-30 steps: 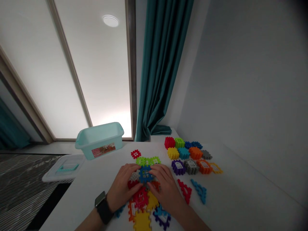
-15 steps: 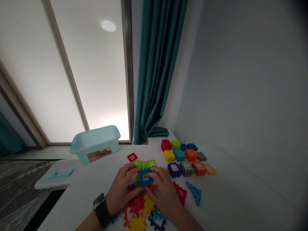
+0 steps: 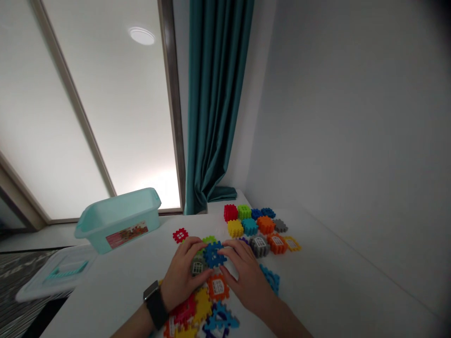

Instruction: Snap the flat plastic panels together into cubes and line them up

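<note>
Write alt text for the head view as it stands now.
A left hand and right hand hold a blue notched block between them at a white table. Colourful notched pieces lie nearer the viewer; grouped blocks sit beyond to the right, a mint-green bin to the left.

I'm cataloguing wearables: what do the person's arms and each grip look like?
A watch with rectangular case and black band circles the left wrist. No sleeve shows on the left forearm or right forearm, no glove on left grip or right grip.
</note>
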Tool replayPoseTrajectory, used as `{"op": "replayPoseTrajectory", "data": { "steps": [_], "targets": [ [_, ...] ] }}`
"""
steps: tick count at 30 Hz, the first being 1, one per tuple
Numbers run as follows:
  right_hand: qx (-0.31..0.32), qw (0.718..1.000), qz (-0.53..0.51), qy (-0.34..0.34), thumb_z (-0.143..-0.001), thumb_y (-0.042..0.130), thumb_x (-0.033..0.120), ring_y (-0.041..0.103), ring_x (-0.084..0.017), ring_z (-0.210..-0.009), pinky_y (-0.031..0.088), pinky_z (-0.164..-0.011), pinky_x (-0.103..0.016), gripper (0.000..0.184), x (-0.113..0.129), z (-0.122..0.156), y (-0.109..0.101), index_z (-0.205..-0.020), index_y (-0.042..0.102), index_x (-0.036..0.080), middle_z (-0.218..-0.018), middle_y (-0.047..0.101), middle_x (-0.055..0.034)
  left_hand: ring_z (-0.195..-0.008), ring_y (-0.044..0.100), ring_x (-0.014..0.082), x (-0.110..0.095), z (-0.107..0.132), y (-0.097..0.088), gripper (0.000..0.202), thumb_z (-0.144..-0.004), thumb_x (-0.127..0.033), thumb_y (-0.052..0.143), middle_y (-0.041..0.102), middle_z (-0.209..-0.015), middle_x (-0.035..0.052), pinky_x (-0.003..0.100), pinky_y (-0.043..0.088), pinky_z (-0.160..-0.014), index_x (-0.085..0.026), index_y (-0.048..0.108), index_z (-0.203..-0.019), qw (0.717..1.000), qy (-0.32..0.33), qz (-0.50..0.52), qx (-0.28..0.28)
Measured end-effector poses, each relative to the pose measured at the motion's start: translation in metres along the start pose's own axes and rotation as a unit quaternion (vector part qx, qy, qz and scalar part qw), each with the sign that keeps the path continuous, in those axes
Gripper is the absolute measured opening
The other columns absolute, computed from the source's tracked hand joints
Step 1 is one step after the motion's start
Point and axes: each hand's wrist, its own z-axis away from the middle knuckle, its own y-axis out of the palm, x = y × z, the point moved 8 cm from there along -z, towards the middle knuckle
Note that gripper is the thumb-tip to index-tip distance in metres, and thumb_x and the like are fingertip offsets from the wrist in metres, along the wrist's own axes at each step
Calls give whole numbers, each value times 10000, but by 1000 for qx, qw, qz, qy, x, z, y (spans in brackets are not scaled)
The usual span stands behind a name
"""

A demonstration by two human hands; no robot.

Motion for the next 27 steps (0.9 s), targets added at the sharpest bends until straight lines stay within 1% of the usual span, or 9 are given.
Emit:
{"op": "replayPoseTrajectory", "data": {
  "steps": [4,7,11,14,17,19,21,24,27],
  "targets": [
    [-5,1000,11,-7,-868,575,105,558,-264,-1158,460,-1022,-473,319,-17,3,-13,-1148,575,257,-1189,630,-67,-1081,592,271,-4,-14,19,416,-802,-242,725,588,-1177,89,429,512,-941,-241,580,-1191,1000,-9,23,11],
    [-16,1000,23,-14,-870,577,123,557,-268,-1150,459,-1011,-477,289,-30,4,-22,-1131,576,247,-1173,642,-72,-1052,609,266,-7,-27,34,393,-810,-276,733,611,-1152,79,415,516,-917,-238,589,-1175,999,-15,31,34],
    [-26,999,36,-11,-852,581,117,566,-273,-1127,453,-1005,-495,268,-52,7,-35,-1096,577,228,-1145,657,-82,-1021,627,272,-12,-43,54,381,-806,-312,757,651,-1112,64,413,518,-876,-244,613,-1152,998,-15,0,65],
    [-24,999,45,0,-841,590,131,578,-270,-1114,461,-995,-487,237,-69,9,-43,-1057,587,227,-1130,666,-81,-1020,624,276,-19,-55,66,386,-803,-315,772,663,-1106,59,418,504,-873,-246,619,-1151,997,-4,-27,70],
    [-17,998,57,12,-836,600,148,586,-269,-1115,459,-1001,-485,238,-84,12,-51,-1058,601,235,-1126,672,-74,-1029,616,277,-26,-65,77,402,-804,-308,775,663,-1118,58,424,490,-879,-244,611,-1165,997,12,-40,69],
    [-19,998,65,17,-840,596,151,591,-268,-1110,458,-1003,-485,248,-93,13,-57,-1072,607,236,-1122,676,-75,-1033,614,272,-27,-70,83,366,-832,-302,743,666,-1120,55,423,486,-885,-246,605,-1166,997,18,-41,67],
    [-22,997,75,23,-845,591,154,595,-265,-1108,461,-999,-480,257,-104,13,-64,-1086,614,239,-1123,678,-76,-1014,622,263,-25,-73,87,277,-877,-283,674,674,-1095,54,417,489,-874,-240,607,-1142,997,18,-40,61],
    [-22,995,90,35,-856,584,164,595,-264,-1118,474,-980,-465,260,-124,15,-73,-1097,629,250,-1135,679,-75,-961,637,256,-15,-74,88,132,-928,-246,558,685,-1007,56,413,496,-844,-219,622,-1040,998,-2,-42,45],
    [-23,995,89,49,-866,594,189,599,-261,-1107,475,-977,-466,228,-150,17,-80,-1081,642,249,-1140,680,-76,-909,647,251,-5,-72,89,116,-937,-247,516,688,-926,48,406,502,-828,-223,629,-950,998,-18,-42,43]
  ]
}}
